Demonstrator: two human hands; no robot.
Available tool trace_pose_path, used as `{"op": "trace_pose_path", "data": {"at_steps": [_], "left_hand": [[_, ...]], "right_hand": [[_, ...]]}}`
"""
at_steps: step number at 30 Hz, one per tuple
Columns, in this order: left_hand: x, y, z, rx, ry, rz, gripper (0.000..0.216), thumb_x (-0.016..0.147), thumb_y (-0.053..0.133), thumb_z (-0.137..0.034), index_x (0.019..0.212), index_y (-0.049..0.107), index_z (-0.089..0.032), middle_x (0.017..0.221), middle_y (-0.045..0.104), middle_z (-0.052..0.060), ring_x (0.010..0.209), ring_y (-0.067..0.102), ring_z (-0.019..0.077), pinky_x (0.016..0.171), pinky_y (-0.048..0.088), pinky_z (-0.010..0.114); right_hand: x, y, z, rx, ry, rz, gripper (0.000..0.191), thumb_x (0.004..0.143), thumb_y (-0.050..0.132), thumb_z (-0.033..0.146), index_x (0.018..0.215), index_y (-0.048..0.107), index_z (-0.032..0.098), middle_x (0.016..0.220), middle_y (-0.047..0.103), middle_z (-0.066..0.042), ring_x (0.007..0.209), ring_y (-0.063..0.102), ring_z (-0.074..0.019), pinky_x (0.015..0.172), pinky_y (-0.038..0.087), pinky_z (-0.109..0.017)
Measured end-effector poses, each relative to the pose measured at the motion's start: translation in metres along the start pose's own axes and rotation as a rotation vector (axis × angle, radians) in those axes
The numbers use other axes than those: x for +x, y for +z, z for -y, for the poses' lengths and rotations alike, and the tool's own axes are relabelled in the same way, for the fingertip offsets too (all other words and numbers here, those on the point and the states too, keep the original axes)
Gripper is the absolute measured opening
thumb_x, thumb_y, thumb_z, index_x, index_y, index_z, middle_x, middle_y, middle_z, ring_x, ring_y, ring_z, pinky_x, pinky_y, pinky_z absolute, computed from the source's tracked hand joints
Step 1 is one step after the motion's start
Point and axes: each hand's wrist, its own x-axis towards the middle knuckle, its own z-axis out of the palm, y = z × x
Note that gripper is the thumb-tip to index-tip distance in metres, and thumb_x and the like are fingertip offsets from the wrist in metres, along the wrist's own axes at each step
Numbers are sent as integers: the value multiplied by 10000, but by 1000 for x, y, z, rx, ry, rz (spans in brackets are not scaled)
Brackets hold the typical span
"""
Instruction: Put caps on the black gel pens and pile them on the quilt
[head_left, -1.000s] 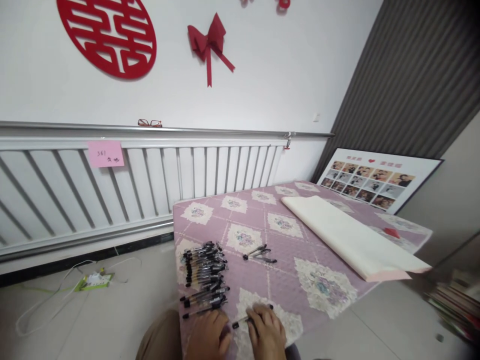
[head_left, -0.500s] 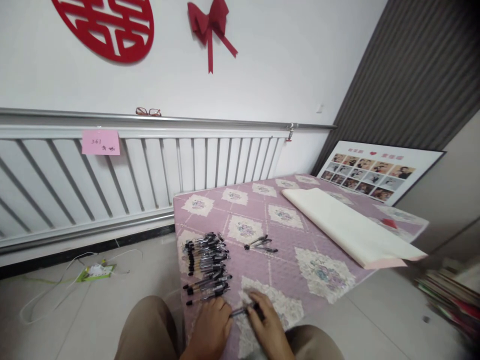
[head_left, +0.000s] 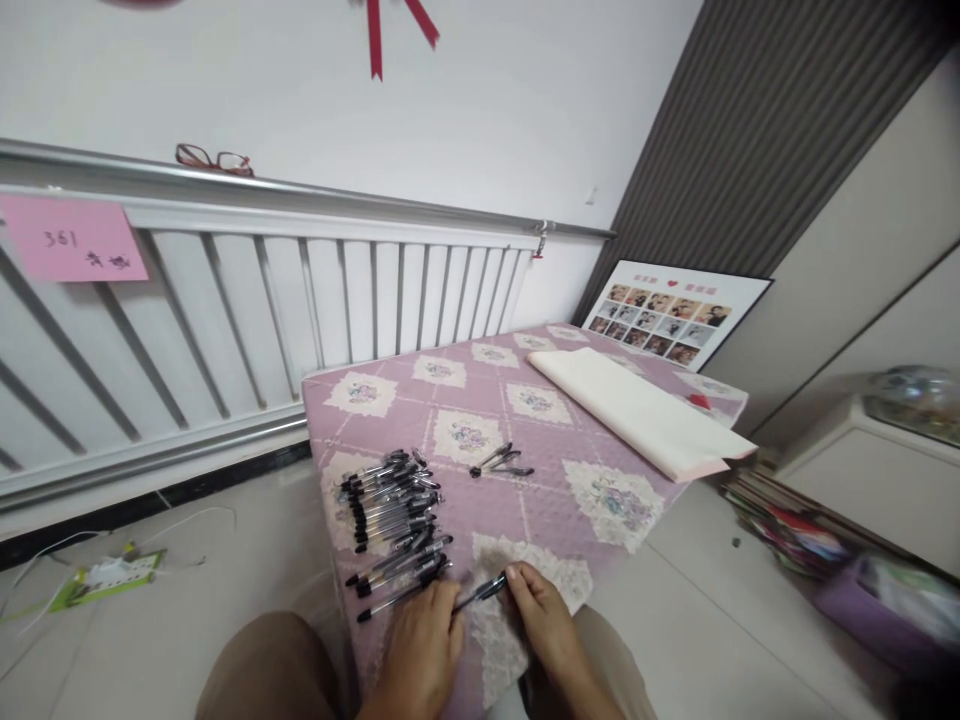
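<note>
A clear-barrelled pen with black ends [head_left: 481, 594] spans the gap between my two hands over the near part of the bed-like surface. My left hand [head_left: 424, 640] is closed, its thumb side at the pen's left end; the fingertips are partly hidden. My right hand [head_left: 546, 622] pinches the pen's other end between thumb and fingers. Just beyond my left hand lies a row of similar pens [head_left: 394, 510], several of them, side by side and partly overlapping. Farther off, a few more black pens [head_left: 501, 461] rest apart from the row.
A purple patterned cloth [head_left: 547, 500] covers the surface. A folded cream sheet [head_left: 637, 415] lies to the right, and a photo board [head_left: 660, 315] leans behind it. A white radiator [head_left: 285, 310] stands along the wall. On the floor are a power strip [head_left: 112, 580] and stacked papers [head_left: 787, 535].
The view has turned right and dipped. My right hand has shifted to the pen's outer end, where it pinches it, and the pen is now more tilted. My left hand stays beside the row.
</note>
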Motion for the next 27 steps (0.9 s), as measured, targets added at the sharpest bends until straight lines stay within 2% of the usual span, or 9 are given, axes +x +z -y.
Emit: {"op": "trace_pose_path", "data": {"at_steps": [5, 11, 23, 27], "left_hand": [[15, -10, -7, -1, 22, 96, 199, 913, 434, -180, 981, 613, -234, 981, 660, 14, 918, 619, 186, 777, 422, 264], [14, -15, -6, 30, 13, 126, 199, 923, 426, -171, 1001, 600, -226, 988, 656, 21, 914, 620, 190, 761, 419, 266], [16, -21, -14, -3, -15, 202, 188, 930, 406, -229, 963, 591, -231, 966, 683, 12, 910, 623, 180, 730, 379, 253], [18, -21, -11, -71, -25, 198, 168, 920, 422, -227, 929, 590, -232, 913, 679, -3, 844, 613, 157, 692, 354, 236]], "right_hand": [[-4, 8, 8, 44, 56, -38, 456, 822, 450, 648, 662, 486, 223, 576, 398, 46, 542, 368, -134, 527, 311, -255], [-5, 19, 20, 51, 18, -44, 395, 734, 609, 574, 623, 497, 212, 600, 436, 40, 607, 404, -142, 601, 352, -260], [-7, 19, 16, 220, 141, -13, 376, 779, 591, 572, 697, 516, 213, 599, 409, 59, 558, 351, -113, 541, 309, -233], [-8, 19, 16, 219, 135, 5, 373, 798, 576, 565, 699, 513, 210, 601, 419, 56, 559, 353, -110, 546, 310, -235]]}}
